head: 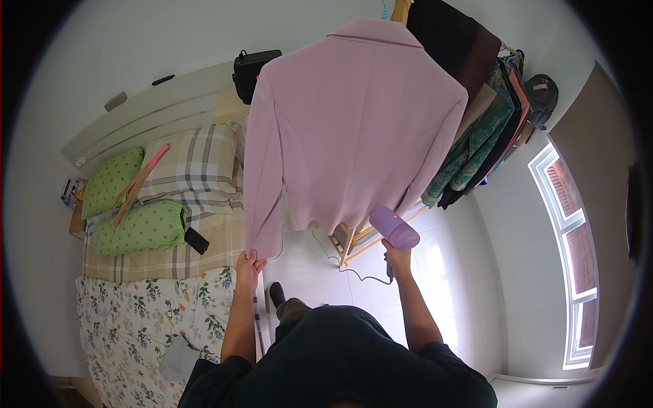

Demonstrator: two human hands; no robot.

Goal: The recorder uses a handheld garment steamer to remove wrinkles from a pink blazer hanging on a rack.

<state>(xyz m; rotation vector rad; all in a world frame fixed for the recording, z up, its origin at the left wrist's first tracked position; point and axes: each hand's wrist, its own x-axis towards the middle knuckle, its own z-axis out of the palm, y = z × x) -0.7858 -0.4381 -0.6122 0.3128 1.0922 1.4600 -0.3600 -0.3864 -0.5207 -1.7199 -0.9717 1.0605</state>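
A pale pink blazer (352, 117) hangs with its back towards me, its hanger hidden inside the shoulders. My left hand (249, 268) pinches the cuff of its left-side sleeve (261, 219) and holds the sleeve out straight. In my right hand (397, 257) is the handle of a purple handheld garment steamer (394, 227), with a small red light on its body. The steamer's head is close to the blazer's lower right hem; whether they touch I cannot tell. A grey power cord (365, 278) runs from the handle towards the rack behind the blazer.
Left of me is a bed with plaid pillows (189, 163), green dotted cushions (140, 229), a stick broom (135, 188), a phone (196, 240) and a grey cloth item (178, 358). Other garments (479, 122) hang on the right. A wooden rack (349, 245) stands below the blazer.
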